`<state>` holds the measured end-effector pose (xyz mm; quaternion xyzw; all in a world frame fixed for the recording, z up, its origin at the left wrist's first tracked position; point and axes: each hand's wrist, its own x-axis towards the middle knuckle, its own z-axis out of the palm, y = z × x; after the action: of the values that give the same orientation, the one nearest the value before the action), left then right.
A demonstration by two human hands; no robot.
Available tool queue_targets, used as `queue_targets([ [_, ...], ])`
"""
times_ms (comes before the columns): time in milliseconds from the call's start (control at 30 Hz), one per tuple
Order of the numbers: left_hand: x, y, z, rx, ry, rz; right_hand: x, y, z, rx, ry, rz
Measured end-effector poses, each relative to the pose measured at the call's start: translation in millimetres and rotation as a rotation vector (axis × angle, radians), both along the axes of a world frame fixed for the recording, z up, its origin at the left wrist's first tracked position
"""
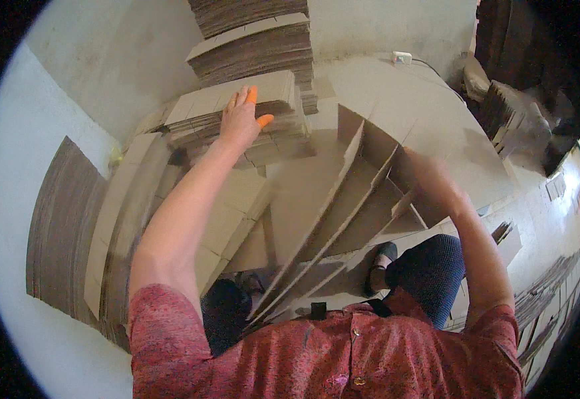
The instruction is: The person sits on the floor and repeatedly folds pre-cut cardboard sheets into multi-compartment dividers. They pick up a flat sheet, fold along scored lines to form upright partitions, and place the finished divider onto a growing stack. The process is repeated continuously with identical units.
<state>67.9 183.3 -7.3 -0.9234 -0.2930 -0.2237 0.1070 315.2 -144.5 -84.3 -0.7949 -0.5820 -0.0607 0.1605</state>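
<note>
The left hand [242,120] rests flat, fingers [250,96] spread, on the stack of flat cardboard blanks [270,93] ahead. The right hand [430,176], blurred so its grip can't be told, meets the slotted cardboard dividers [343,206]. Judging by this, another blank gets picked; that needs a pinch.

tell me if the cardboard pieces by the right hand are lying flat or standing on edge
Standing on edge. The cardboard pieces rise as slanted thin sheets side by side, steadied by the blurred right hand. The stack under the left hand lies flat.
</note>
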Motion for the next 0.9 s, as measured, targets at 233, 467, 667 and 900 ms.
queue_targets([
  [233,18.9,42.5,4.0,-0.415,-0.086,-0.062,35.5,27.0,12.6,-0.012,-0.023,-0.112],
  [467,-6.6,20.7,25.6,-0.296,-0.515,-0.259,-15.2,16.4,37.8,0.431,-0.077,-0.167],
  [667,5.1,-150.8,-8.6,-0.247,-0.406,-0.909,-83.0,5.0,65.9,0.69,1.854,0.178],
  [900,-14.2,-192.6,-31.7,-0.716,-0.193,-0.479,-50.9,-69.9,38.1,0.894,0.873,-0.133],
])
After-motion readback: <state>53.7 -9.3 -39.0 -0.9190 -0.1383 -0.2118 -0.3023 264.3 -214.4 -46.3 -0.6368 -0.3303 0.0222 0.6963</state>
